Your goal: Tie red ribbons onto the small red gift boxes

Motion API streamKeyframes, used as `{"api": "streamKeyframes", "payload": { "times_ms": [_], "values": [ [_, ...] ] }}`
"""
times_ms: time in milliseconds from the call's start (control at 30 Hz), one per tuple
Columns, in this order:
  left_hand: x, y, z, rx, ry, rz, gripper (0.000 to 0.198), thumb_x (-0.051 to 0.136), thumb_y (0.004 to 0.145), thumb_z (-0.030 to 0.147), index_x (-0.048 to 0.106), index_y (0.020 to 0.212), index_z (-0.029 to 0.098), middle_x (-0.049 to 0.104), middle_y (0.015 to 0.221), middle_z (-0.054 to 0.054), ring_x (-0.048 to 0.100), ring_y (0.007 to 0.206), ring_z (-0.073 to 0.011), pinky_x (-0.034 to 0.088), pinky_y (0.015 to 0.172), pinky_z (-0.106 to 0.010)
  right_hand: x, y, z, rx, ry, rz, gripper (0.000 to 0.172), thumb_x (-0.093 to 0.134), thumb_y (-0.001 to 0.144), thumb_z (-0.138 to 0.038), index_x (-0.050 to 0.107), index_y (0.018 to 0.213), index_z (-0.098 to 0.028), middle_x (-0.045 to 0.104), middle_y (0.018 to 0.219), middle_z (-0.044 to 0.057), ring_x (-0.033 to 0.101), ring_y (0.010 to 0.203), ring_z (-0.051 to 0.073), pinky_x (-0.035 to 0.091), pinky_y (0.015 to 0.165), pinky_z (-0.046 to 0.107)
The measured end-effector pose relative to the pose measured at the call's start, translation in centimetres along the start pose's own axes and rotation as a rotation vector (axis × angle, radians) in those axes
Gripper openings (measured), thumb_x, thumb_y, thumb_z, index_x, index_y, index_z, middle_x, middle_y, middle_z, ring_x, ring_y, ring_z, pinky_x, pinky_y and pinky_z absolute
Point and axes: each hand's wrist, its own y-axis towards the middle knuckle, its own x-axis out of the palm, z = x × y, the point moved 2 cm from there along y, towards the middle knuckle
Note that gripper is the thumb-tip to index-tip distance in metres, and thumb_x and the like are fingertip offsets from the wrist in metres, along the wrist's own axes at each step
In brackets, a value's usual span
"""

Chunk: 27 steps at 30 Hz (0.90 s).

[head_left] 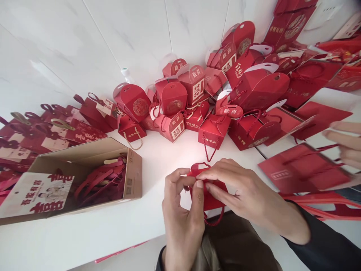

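Note:
Close to my body at the table's front edge is a small red gift box [214,195] with red rope handles, one loop hanging below it and one above. My left hand [184,210] grips its left side, thumb and fingers closed on the card. From the right, my right hand [242,188] reaches over the top and pinches it near my left thumb. The fingers cover part of the box, so what exactly they press is hidden.
A cardboard box [134,173] of red straps stands on the left. Red gift boxes [170,98] are piled along the wall, with red bags [84,113] at far left. At right, another person's hand [346,143] is by a red paper bag [301,169].

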Motion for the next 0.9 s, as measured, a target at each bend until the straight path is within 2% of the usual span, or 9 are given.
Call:
{"api": "streamKeyframes", "payload": {
  "times_ms": [100,233,300,367,400,633,800,900],
  "values": [
    [-0.7,0.2,-0.1,0.078,0.065,-0.076,0.024,0.066,0.094,0.03,0.066,0.117,0.024,0.073,0.097,-0.006,0.068,0.091,-0.0209,0.051,0.083,-0.035,-0.2,0.1,0.1,0.032,-0.005,0.007,0.011,0.058,0.1,-0.015,0.065,0.1,-0.024,0.073,0.097,0.005,0.068,0.093,0.022,0.056,0.086,0.04],
    [-1.3,0.6,0.0,0.178,0.187,-0.231,0.045,0.072,0.088,0.027,0.063,0.133,0.029,0.071,0.098,-0.005,0.064,0.09,-0.0219,0.051,0.084,-0.036,-0.5,0.0,0.1,0.071,-0.007,0.031,0.011,0.056,0.101,-0.017,0.064,0.101,-0.025,0.073,0.098,0.003,0.068,0.095,0.021,0.055,0.085,0.037],
    [-1.4,0.9,-0.1,0.198,0.233,-0.264,0.031,0.072,0.088,0.026,0.071,0.119,0.029,0.07,0.095,-0.005,0.063,0.089,-0.0223,0.05,0.08,-0.035,-0.6,-0.1,0.2,0.081,-0.018,0.051,0.011,0.055,0.103,-0.019,0.064,0.101,-0.025,0.073,0.098,0.003,0.069,0.095,0.021,0.055,0.085,0.037],
    [-1.4,1.2,-0.4,0.192,0.25,-0.229,0.01,0.07,0.09,0.026,0.075,0.098,0.028,0.068,0.092,-0.005,0.062,0.089,-0.0224,0.049,0.078,-0.034,-0.7,-0.3,0.4,0.097,-0.031,0.077,0.008,0.056,0.103,-0.023,0.064,0.103,-0.026,0.074,0.099,0.003,0.07,0.096,0.022,0.055,0.085,0.037],
    [-1.4,1.3,-0.6,0.185,0.247,-0.191,0.006,0.069,0.091,0.026,0.075,0.092,0.027,0.067,0.092,-0.005,0.061,0.09,-0.0223,0.048,0.078,-0.034,-0.7,-0.4,0.5,0.113,-0.045,0.095,0.008,0.057,0.103,-0.024,0.064,0.104,-0.026,0.074,0.099,0.003,0.07,0.097,0.022,0.055,0.085,0.037],
    [-0.7,0.2,-1.7,0.144,0.153,0.051,0.002,0.07,0.091,0.028,0.068,0.092,0.027,0.07,0.113,-0.005,0.062,0.112,-0.0235,0.047,0.093,-0.036,-1.1,-2.3,0.6,0.236,-0.33,0.314,0.005,0.058,0.101,-0.024,0.063,0.101,-0.024,0.074,0.092,0.003,0.068,0.084,0.022,0.053,0.08,0.037],
    [0.2,-0.5,-1.9,0.018,-0.045,0.034,0.008,0.068,0.095,0.032,0.067,0.097,0.025,0.075,0.103,-0.005,0.07,0.101,-0.0214,0.053,0.091,-0.035,-0.7,-3.7,0.5,0.298,-0.387,0.308,0.008,0.057,0.102,-0.031,0.061,0.099,-0.025,0.07,0.084,0.002,0.064,0.071,0.021,0.051,0.069,0.037],
    [0.6,-0.3,-1.9,-0.042,-0.176,-0.037,0.012,0.065,0.097,0.035,0.062,0.096,0.023,0.077,0.097,-0.005,0.073,0.095,-0.0211,0.056,0.088,-0.035,-0.6,-4.0,0.6,0.288,-0.388,0.289,0.007,0.057,0.102,-0.031,0.058,0.097,-0.025,0.068,0.088,0.004,0.065,0.079,0.023,0.051,0.072,0.037]
  ]
}}
